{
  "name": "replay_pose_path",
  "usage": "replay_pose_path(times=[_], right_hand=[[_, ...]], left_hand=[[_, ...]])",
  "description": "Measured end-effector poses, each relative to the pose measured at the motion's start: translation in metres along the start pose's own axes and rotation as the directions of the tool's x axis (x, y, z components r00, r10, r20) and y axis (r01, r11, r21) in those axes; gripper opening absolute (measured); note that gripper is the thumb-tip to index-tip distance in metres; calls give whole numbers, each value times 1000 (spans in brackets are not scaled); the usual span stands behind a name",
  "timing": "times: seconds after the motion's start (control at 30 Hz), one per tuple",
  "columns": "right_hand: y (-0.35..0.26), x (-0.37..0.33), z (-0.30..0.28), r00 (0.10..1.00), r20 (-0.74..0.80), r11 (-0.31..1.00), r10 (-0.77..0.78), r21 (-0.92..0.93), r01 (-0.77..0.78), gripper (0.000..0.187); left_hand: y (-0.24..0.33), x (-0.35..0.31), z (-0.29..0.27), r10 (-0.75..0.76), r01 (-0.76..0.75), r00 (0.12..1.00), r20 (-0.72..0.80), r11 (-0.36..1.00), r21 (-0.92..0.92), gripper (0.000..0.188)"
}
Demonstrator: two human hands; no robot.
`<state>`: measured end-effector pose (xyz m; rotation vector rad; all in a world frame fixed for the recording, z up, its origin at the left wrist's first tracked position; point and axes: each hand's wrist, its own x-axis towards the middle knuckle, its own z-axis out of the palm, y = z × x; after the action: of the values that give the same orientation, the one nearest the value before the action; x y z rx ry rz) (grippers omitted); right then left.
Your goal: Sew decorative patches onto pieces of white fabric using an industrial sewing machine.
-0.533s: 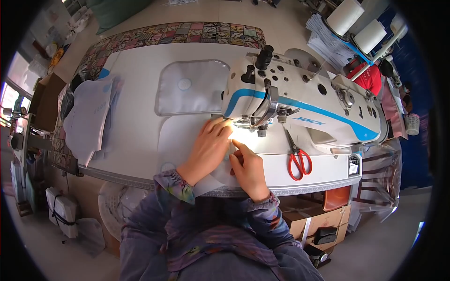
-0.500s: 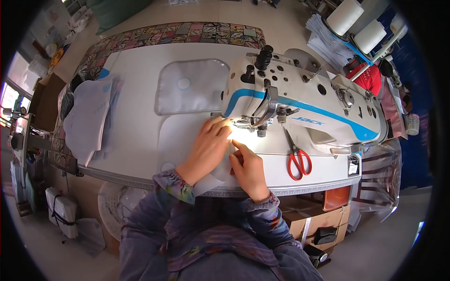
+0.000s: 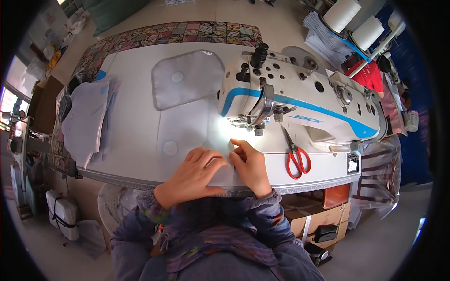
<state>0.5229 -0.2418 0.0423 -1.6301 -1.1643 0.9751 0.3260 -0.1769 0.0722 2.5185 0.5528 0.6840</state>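
Observation:
A translucent pale sheet with a round sticker lies on the white sewing table, left of the sewing machine. Light falls around the needle area, where glare hides the detail. My left hand is over the sheet's near part, thumb and fingers apart, gripping nothing. Close beside it, my right hand has its fingers curled and pinched at the sheet's right edge, just in front of the needle area. Farther back lies a similar translucent piece with grey edging.
Red-handled scissors lie right of my right hand, under the machine arm. A stack of pale sheets sits at the table's left end. White thread cones stand at the back right. A patterned cloth borders the table's far side.
My left hand has drawn back from the needle area toward the near edge, and its fingers have spread. The edged piece behind has shifted and turned slightly. My right hand stays almost in place.

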Motion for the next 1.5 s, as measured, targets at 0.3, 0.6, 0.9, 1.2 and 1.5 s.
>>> replay_pose_path(times=[0.3,0.6,0.9,1.2,1.5], right_hand=[[2,13,-1,999,-20,998,-36,-56,34,35],[-5,24,1,999,-11,999,40,4,-40,36],[-10,26,3,1000,6,995,12,-102,-11,41],[-6,27,2,1000,15,989,-3,-150,6,43],[-4,6,-26,999,-4,980,-46,-194,44,37]], left_hand=[[-43,8,22,13,-17,998,-57,997,-74,30],[-64,31,23,46,-47,997,-63,999,-27,30],[-87,53,21,104,-98,994,-41,987,128,35],[-69,55,26,93,-84,996,-17,953,290,36],[-42,59,44,-177,129,976,127,939,319,23]])
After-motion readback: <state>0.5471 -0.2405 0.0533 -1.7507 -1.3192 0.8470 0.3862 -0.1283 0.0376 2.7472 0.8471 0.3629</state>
